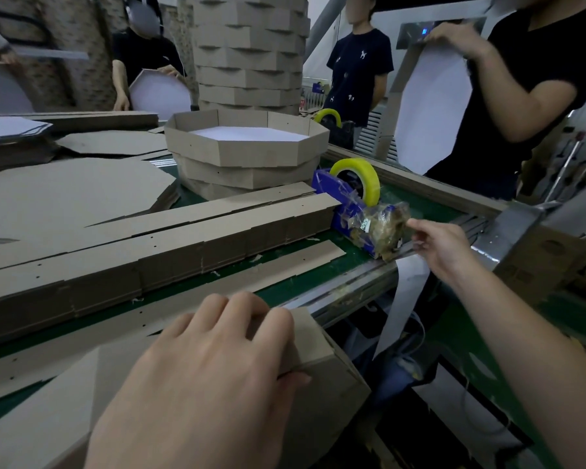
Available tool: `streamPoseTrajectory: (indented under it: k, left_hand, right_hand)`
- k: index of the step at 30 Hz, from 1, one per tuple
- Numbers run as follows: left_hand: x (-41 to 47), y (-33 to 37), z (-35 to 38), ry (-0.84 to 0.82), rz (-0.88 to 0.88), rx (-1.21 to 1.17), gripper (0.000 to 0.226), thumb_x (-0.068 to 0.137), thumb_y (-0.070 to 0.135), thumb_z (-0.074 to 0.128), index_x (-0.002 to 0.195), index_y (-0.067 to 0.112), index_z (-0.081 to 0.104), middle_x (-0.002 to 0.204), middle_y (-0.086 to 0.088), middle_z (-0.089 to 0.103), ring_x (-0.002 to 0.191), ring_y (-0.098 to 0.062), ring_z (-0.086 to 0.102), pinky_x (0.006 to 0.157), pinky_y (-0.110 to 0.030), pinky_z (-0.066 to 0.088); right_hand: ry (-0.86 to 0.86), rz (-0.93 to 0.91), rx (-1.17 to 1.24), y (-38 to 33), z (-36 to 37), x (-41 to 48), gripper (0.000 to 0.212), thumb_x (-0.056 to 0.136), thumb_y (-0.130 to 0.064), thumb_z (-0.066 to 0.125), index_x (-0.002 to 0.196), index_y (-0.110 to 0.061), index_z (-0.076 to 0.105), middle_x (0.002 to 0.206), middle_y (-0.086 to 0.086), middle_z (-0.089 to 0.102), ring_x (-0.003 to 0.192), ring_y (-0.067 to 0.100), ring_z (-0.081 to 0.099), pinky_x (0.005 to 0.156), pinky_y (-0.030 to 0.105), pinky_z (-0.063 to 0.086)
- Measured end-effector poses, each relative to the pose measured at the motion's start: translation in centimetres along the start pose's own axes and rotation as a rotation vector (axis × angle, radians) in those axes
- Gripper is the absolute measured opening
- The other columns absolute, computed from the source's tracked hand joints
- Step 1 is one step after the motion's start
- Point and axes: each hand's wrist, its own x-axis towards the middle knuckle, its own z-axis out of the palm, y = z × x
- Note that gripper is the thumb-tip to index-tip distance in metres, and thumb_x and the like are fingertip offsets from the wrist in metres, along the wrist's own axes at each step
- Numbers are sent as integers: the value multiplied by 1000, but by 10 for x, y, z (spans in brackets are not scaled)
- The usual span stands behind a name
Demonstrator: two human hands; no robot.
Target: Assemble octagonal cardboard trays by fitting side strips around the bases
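Head view: the left hand (214,363) grips the folded brown cardboard side strip (322,353) at the near edge of the green-topped worktable (322,265). Its fingers curl over the strip's top edge and the thumb presses its outer wall; the strip stands up along the flat brown cardboard base (58,411). The right hand (437,248) reaches to the front of the blue tape dispenser (345,211) with fingertips drawn together, though whether tape lies between them cannot be told. Behind lie a long stack of flat brown strips (170,245) and a stack of finished octagonal trays (251,154) with a white inside.
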Motion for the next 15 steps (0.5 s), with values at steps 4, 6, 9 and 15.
streamPoseTrajectory:
  k: [4,6,9,15]
  left_hand:
    - [-4,-5,4,24,-31,-36,31,71,56,44,74,27,55,82,6,61,69,-24,61,51,-27,38]
    - [-5,-5,4,33,-28,-114,33,71,56,47,74,24,55,83,4,61,70,-27,60,54,-32,45]
    - [-6,-7,-3,3,-46,-68,30,71,56,45,73,27,51,81,8,61,69,-23,61,52,-26,38]
    - [3,-6,-6,-142,-123,-115,22,77,47,55,72,26,50,78,6,59,74,-24,61,54,-27,40]
  right_hand:
    - [104,97,-210,2,-12,-3,10,82,-10,73,79,-2,67,67,7,55,52,12,47,51,23,36]
    - [105,71,-230,2,-17,-17,12,82,-9,71,84,2,68,69,9,55,59,16,48,58,27,37]
    - [-102,-65,-168,-16,-7,-56,5,81,-5,69,78,-3,71,69,5,55,63,16,47,63,29,37]
    - [-1024,-68,-264,-83,48,-140,7,66,-24,74,63,-18,71,85,-8,60,79,8,57,72,22,51]
